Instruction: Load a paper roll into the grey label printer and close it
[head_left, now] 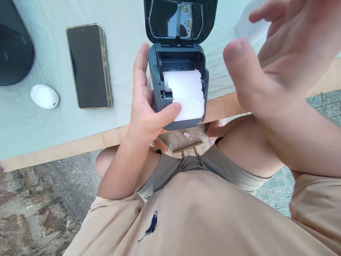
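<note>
My left hand (149,99) grips a small dark portable label printer (183,123) around its left side. The thumb presses on the white paper roll (188,92) lying in the printer's open compartment. Raised at the far end is the printer's dark lid (179,21), with a see-through window. The paper's right edge looks ragged. To the right, my right hand (279,53) is lifted close to the camera, palm showing and fingers apart, with nothing in it. Its upper fingers run out of the frame and are slightly blurred.
A phone (89,67) in a clear case lies on the pale cloth (119,35) at left. Beside it are a white rounded case (44,96) and a large dark object (14,46). A blurred white object (252,23) sits behind my right hand. The wooden table edge (93,142) runs before my knees.
</note>
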The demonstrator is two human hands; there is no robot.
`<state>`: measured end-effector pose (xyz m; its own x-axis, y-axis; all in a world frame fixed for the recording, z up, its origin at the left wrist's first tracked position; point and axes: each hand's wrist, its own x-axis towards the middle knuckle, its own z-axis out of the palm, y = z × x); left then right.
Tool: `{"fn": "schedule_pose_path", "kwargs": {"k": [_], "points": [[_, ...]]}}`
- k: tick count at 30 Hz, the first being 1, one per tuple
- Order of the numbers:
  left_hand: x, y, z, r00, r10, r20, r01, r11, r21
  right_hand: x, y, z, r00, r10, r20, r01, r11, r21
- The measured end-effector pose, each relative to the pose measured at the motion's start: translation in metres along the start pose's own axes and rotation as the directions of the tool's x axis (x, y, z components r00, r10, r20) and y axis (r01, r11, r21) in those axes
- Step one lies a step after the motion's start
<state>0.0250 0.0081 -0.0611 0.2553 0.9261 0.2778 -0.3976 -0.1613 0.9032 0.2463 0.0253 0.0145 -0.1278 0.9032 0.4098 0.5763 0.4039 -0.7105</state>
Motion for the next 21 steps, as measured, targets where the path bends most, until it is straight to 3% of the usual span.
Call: {"fn": "schedule_pose_path", "kwargs": {"k": [2, 5, 6, 9, 11, 14, 17, 21], "points": [[0.001, 0.004, 0.001, 1.0, -0.003, 0.015, 0.003, 1.0, 0.007, 0.002, 0.0, 0.0, 0.999, 0.02, 0.029, -0.023, 0.996, 0.091], [0.001, 0.007, -0.002, 0.991, -0.135, 0.002, 0.135, 0.99, 0.045, 0.004, -0.004, 0.003, 0.998, 0.034, 0.059, -0.05, 0.954, 0.297], [0.001, 0.005, -0.004, 0.999, -0.047, 0.02, 0.046, 0.998, 0.036, 0.004, -0.006, 0.004, 0.999, 0.028, 0.046, -0.041, 0.941, 0.335], [0.002, -0.004, -0.011, 1.0, 0.014, 0.018, -0.015, 0.998, 0.053, 0.007, -0.011, 0.005, 0.995, 0.081, 0.055, -0.095, 0.934, 0.345], [0.004, -0.006, -0.01, 0.999, -0.034, -0.018, 0.036, 0.997, 0.063, 0.008, -0.011, 0.005, 0.981, 0.153, 0.121, -0.186, 0.924, 0.334], [0.009, 0.005, 0.006, 0.978, -0.169, -0.119, 0.178, 0.981, 0.074, 0.008, -0.006, 0.007, 0.946, 0.103, 0.308, -0.212, 0.915, 0.344], [0.012, 0.023, 0.027, 0.957, -0.239, -0.163, 0.249, 0.968, 0.039, 0.005, -0.001, 0.009, 0.877, 0.0, 0.481, -0.186, 0.923, 0.338], [0.013, 0.036, 0.04, 0.949, -0.264, -0.169, 0.271, 0.962, 0.016, 0.003, -0.005, 0.011, 0.859, -0.035, 0.511, -0.165, 0.925, 0.342]]}}
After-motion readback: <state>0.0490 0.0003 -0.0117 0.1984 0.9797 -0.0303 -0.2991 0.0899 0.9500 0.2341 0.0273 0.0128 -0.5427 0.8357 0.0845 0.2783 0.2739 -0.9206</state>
